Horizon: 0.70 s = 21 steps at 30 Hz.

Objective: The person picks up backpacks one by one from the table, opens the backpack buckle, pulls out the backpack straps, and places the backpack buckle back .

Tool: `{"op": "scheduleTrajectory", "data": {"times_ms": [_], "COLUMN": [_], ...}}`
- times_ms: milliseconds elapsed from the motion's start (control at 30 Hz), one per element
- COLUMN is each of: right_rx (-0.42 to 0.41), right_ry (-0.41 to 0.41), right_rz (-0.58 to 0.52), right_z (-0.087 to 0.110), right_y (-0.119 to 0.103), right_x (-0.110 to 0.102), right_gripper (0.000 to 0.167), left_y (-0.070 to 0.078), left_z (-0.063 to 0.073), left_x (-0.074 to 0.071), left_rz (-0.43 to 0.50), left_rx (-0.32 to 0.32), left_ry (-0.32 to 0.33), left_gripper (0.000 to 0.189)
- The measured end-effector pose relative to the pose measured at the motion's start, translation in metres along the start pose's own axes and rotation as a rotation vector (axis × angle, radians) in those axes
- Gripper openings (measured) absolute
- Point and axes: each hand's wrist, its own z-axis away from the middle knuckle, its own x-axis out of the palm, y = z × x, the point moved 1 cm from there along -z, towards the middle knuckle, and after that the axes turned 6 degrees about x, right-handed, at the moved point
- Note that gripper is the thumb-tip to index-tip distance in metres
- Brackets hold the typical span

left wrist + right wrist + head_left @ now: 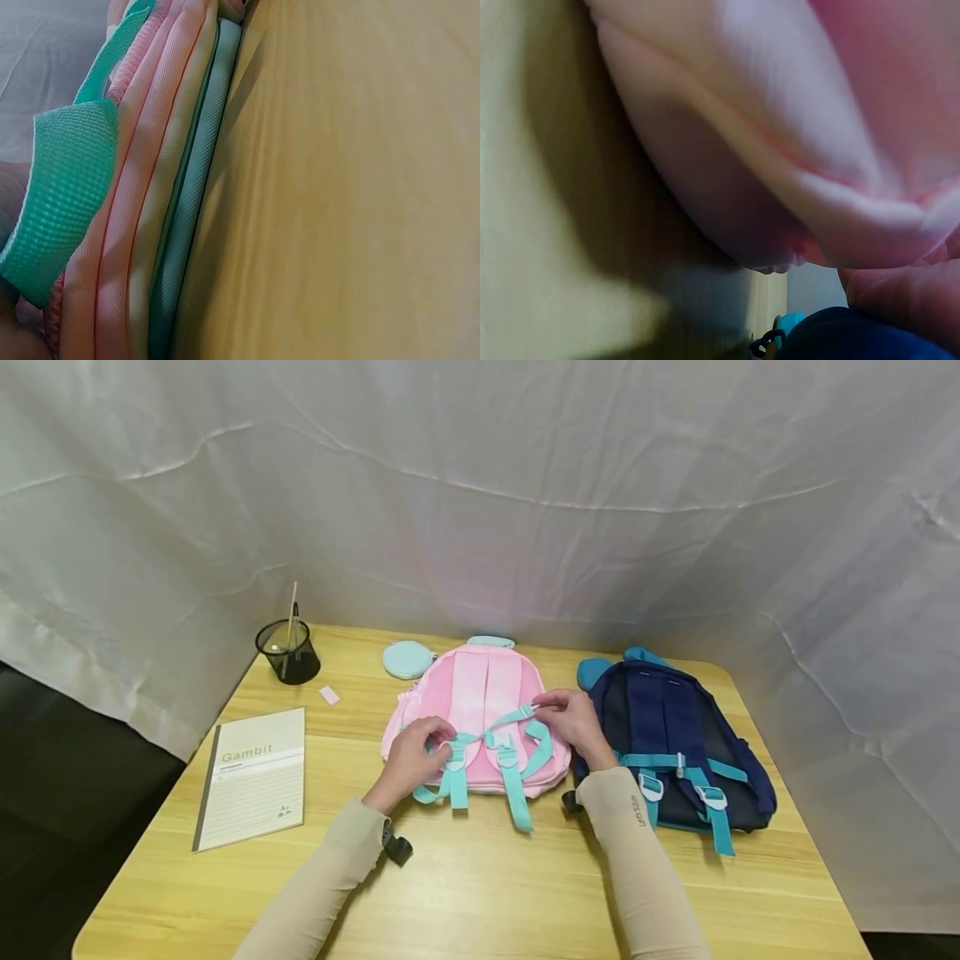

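Note:
A pink backpack (pixel 437 697) with mint-green straps lies back side up on the table. At its lower left, my left hand (pixel 417 752) pinches the mint chest strap (pixel 512 719) close to the left strap buckle (pixel 455 755). My right hand (pixel 573 722) pinches the other end of that strap, raised a little over the bag's right side. The left wrist view has a loop of green webbing (pixel 71 169) beside the bag's layered edge (pixel 142 187). Part of my right hand (pixel 907 296) shows past the pink fabric (pixel 780 120) in the right wrist view; its fingertips are hidden there.
A navy backpack (pixel 647 727) with teal straps lies just right of my right hand. Leftward are a notebook (pixel 258 785), a pink slip (pixel 329 695) and a black mesh pen cup (pixel 300 664). A round mint pouch (pixel 407 659) touches the pink bag's upper left. Grey curtains (pixel 480 510) stand behind.

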Motion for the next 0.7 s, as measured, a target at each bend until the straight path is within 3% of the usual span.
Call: {"op": "scheduleTrajectory", "data": {"times_ms": [433,700], "right_rx": [0.001,-0.053], "right_ry": [0.0,-0.004], "right_rz": [0.015,0.052], "right_z": [0.011,0.023], "right_y": [-0.006,-0.013], "right_x": [-0.006,-0.017], "right_gripper": [0.022,0.024], "left_y": [0.001,0.004], "left_z": [-0.001,-0.002], "left_x": [-0.003,-0.012], "left_rz": [0.03,0.005], "left_rx": [-0.018,0.017], "left_ry": [-0.009,-0.081], "left_gripper": [0.016,0.014]}}
